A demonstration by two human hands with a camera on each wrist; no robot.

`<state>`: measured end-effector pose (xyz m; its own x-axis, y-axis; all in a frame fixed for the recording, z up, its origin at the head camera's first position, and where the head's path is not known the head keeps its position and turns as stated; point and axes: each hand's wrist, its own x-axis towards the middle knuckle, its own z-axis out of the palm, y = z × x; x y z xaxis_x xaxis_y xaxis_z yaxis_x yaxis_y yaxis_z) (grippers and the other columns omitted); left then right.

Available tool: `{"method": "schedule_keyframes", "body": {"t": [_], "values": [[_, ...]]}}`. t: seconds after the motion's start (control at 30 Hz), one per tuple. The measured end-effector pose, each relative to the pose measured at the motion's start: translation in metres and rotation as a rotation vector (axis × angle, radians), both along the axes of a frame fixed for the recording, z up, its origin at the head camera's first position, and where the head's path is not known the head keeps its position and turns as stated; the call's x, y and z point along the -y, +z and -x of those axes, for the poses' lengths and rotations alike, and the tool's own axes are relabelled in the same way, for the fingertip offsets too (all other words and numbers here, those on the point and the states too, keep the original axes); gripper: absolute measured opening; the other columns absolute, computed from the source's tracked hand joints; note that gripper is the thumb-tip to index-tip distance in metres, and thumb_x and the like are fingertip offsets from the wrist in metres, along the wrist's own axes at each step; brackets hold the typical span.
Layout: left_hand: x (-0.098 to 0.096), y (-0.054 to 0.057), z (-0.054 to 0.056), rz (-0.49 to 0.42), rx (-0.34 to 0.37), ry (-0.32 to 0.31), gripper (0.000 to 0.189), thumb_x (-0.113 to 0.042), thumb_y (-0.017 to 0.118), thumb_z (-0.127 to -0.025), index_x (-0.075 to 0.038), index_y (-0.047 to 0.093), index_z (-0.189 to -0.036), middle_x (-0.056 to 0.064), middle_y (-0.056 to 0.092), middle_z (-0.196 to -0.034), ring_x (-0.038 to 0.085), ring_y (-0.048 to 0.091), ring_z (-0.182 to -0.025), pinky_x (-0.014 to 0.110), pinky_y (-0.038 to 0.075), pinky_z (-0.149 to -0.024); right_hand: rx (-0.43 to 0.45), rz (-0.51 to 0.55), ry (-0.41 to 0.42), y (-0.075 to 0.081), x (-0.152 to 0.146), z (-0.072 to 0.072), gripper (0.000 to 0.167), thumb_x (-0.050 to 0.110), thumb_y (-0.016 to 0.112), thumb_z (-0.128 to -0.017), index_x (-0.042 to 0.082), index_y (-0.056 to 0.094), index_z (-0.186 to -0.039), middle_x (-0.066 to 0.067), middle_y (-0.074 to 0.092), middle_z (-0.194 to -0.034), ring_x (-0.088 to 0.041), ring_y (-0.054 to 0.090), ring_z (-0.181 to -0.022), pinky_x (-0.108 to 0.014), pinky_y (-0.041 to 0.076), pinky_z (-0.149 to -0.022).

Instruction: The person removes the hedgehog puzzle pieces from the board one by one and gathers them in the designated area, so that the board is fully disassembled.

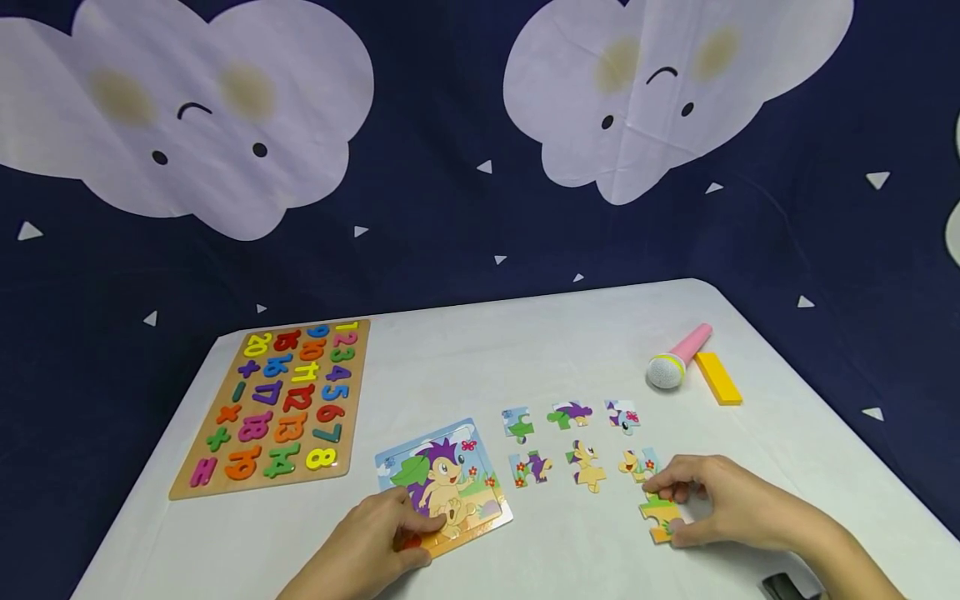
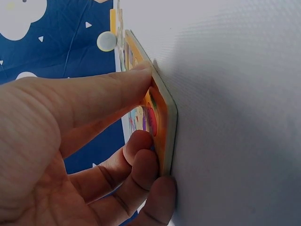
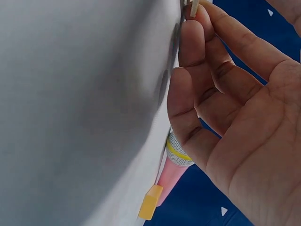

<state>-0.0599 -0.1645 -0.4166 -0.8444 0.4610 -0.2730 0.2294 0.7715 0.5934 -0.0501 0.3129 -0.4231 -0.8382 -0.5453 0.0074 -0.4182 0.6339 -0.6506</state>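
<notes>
At the lower left corner of a square hedgehog puzzle board (image 1: 468,483), my left hand (image 1: 393,529) grips the edges, thumb on one side and curled fingers on the other. The board lies on the table, and its thick pale edge shows in the left wrist view. My right hand (image 1: 720,500) pinches a jigsaw piece (image 1: 662,515) with grass and orange ground between thumb and forefinger. Just beyond that piece lies a loose piece (image 1: 633,464) with a yellow foot and a flower. In the right wrist view, only a sliver of the held piece (image 3: 194,8) shows.
Several loose jigsaw pieces lie in two rows, among them a hedgehog-face piece (image 1: 587,467). A wooden number board (image 1: 251,400) is at the left. A pink toy microphone (image 1: 686,350) and a yellow block (image 1: 718,379) lie at the back right of the white table (image 1: 450,358).
</notes>
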Motion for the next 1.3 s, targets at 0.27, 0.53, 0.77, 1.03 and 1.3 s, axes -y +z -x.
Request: {"method": "schedule_keyframes", "body": {"t": [0.27,0.53,0.77,1.03,1.3], "values": [[0.0002,-0.0002,0.0007,0.007,0.011,0.006,0.036,-0.025,0.091,-0.087,-0.025,0.083,-0.122,-0.011,0.063,-0.098,0.013,0.050,-0.090,0.025,0.044,-0.077,-0.017,-0.034,-0.012,-0.0008,0.0028,0.0002,0.046,0.024,0.096,-0.077,0.015,0.078,-0.118,0.022,0.067,-0.102,0.004,0.058,-0.091,-0.019,0.053,-0.077],[-0.0006,-0.0001,0.0013,0.008,0.037,0.022,0.035,-0.023,0.091,-0.087,-0.025,0.084,-0.122,-0.010,0.060,-0.094,0.014,0.050,-0.089,0.025,0.040,-0.073,-0.019,-0.084,-0.054,0.0015,0.0080,-0.0023,0.046,0.023,0.095,-0.076,0.018,0.079,-0.118,0.024,0.065,-0.101,0.004,0.057,-0.092,-0.020,0.053,-0.080],[0.0000,-0.0004,0.0007,0.012,0.028,0.019,0.035,-0.024,0.091,-0.087,-0.026,0.084,-0.121,-0.011,0.062,-0.097,0.014,0.050,-0.091,0.026,0.043,-0.076,-0.084,-0.073,-0.049,-0.0007,0.0075,-0.0034,0.047,0.020,0.095,-0.074,0.019,0.078,-0.117,0.024,0.063,-0.099,0.005,0.056,-0.090,-0.020,0.051,-0.075],[0.0001,-0.0013,-0.0011,0.020,0.009,0.009,0.035,-0.025,0.091,-0.087,-0.027,0.084,-0.121,-0.011,0.059,-0.094,0.013,0.049,-0.088,0.025,0.040,-0.073,-0.086,-0.085,-0.054,-0.0013,0.0069,-0.0039,0.048,0.022,0.096,-0.074,0.021,0.077,-0.117,0.024,0.061,-0.098,0.005,0.055,-0.089,-0.020,0.049,-0.074],[-0.0024,0.0000,-0.0058,0.097,-0.122,-0.021,0.034,-0.031,0.091,-0.086,-0.031,0.084,-0.120,-0.010,0.050,-0.084,0.007,0.043,-0.079,0.025,0.034,-0.062,-0.089,-0.105,-0.066,0.0051,0.0066,-0.0040,0.050,0.031,0.098,-0.073,0.024,0.076,-0.118,0.024,0.061,-0.098,0.005,0.056,-0.090,-0.021,0.051,-0.075]]}}
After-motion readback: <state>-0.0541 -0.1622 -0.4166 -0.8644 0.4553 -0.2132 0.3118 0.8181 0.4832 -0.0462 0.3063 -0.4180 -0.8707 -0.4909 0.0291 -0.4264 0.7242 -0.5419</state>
